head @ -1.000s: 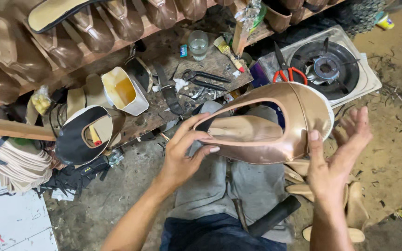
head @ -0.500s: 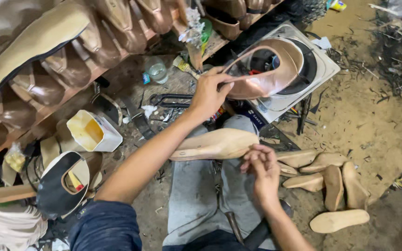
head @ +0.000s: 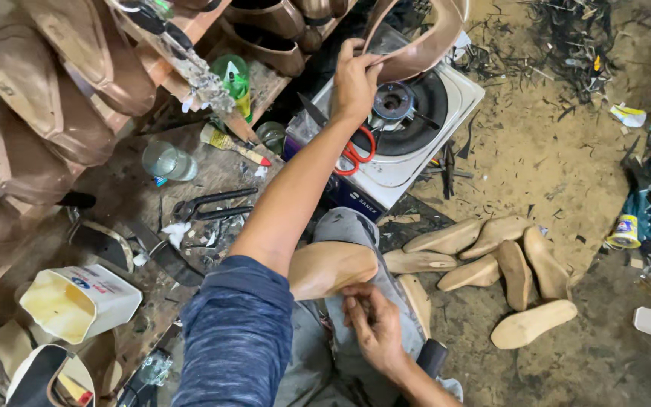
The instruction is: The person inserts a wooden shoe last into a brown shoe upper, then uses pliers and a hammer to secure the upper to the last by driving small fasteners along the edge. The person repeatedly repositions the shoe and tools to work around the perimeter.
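Change: the left hand [head: 356, 75] has swung the bronze shoe upper [head: 416, 41] off the lap, out over the burner [head: 401, 105].
Left hand: fingers pinched on its rim.
Right hand [head: 374, 324]: fingers curled under the wooden last [head: 333, 267] on the knee.
Meaning: upper looks set for warming.
Upper axis: runs up-right, away from the wrist.
Last axis: crosswise, left of the right hand.

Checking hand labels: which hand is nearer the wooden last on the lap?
Right. The right hand touches the last from below; the left hand holds the upper over the stove.
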Demonstrator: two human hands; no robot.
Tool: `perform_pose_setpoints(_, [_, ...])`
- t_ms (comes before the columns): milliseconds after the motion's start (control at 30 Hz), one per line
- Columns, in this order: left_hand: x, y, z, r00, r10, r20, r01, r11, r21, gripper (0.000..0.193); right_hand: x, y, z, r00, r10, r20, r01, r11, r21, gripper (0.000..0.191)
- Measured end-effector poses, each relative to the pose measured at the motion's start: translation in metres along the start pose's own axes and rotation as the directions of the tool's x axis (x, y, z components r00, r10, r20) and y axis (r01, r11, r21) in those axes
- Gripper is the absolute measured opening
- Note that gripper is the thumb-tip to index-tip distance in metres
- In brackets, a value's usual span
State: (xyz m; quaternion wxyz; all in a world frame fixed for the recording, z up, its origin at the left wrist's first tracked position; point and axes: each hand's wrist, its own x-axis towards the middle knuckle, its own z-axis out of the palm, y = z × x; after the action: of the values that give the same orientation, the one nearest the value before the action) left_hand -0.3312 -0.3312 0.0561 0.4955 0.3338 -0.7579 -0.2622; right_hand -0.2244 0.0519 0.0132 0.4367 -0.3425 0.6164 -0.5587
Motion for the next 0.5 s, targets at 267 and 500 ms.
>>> perform_pose_setpoints(267, [-0.012, 0.016, 0.02, 0.991, 0.005, 0.137, 0.031, 0.966, -0.258, 0.019, 0.003, -0.004, -0.002, 0.999, -0.03, -0.014, 0.029, 0.998, -0.049, 0.013])
perform_pose_setpoints(500, [-0.032, 0.021, -0.055, 0.968, -0.001, 0.252, 0.035, 0.991, -0.128, 0.019, 0.004, -0.007, 0.0, 0.999, -0.042, 0.013, 0.043, 0.996, -0.08, 0.013])
